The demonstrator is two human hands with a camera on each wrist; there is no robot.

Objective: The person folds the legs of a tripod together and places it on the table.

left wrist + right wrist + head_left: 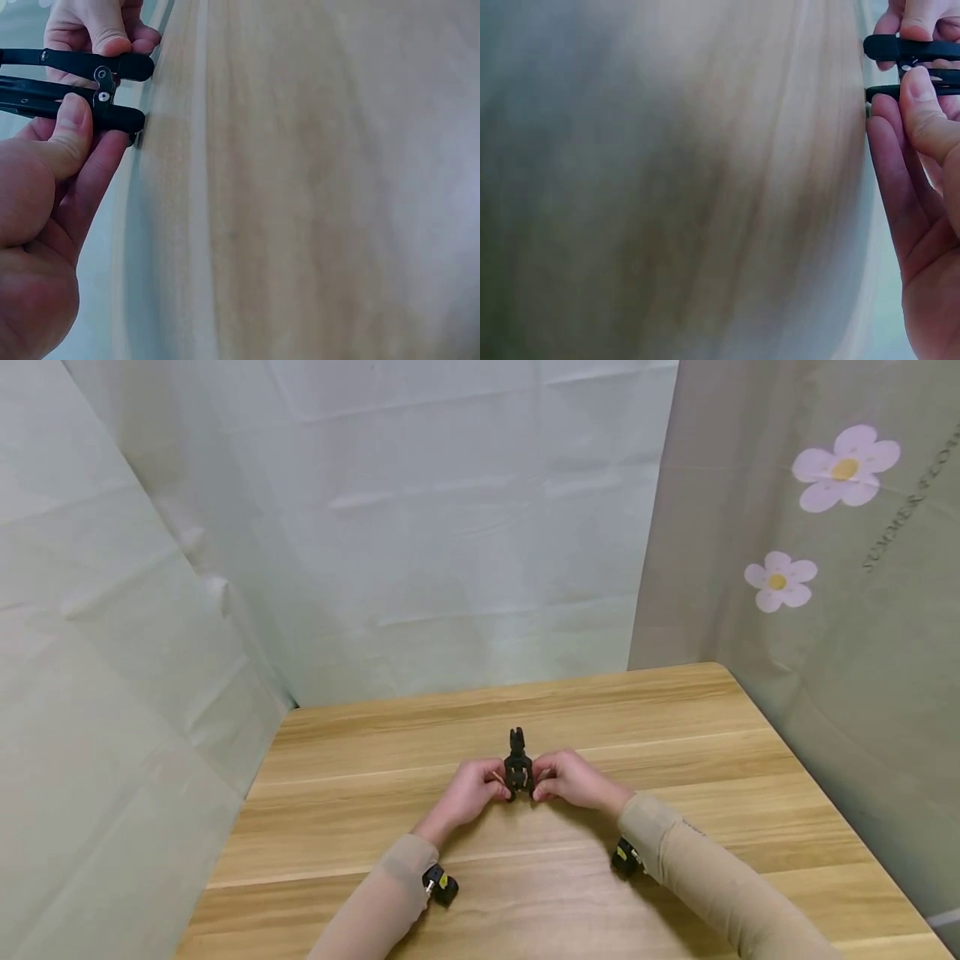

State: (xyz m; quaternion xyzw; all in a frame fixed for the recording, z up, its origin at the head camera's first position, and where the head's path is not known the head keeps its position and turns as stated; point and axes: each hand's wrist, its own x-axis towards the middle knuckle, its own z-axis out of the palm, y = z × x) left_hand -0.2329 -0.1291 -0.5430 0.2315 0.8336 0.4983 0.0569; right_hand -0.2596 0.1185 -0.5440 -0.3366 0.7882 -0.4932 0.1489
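Hands number two: one left grip (471, 791) and one right grip (577, 781). Sleeves (720, 877) make two, wrist cameras (441, 887) two as well, one of each per arm. There is one black hinged device (517, 765), with two round pivots (103, 97) showing on its small link in the left wrist view. One tabletop (337, 843). Three stretches of hanging cloth (465, 527). Two printed flowers (845, 469), five petals and one yellow centre each. One line of lettering (903, 506).
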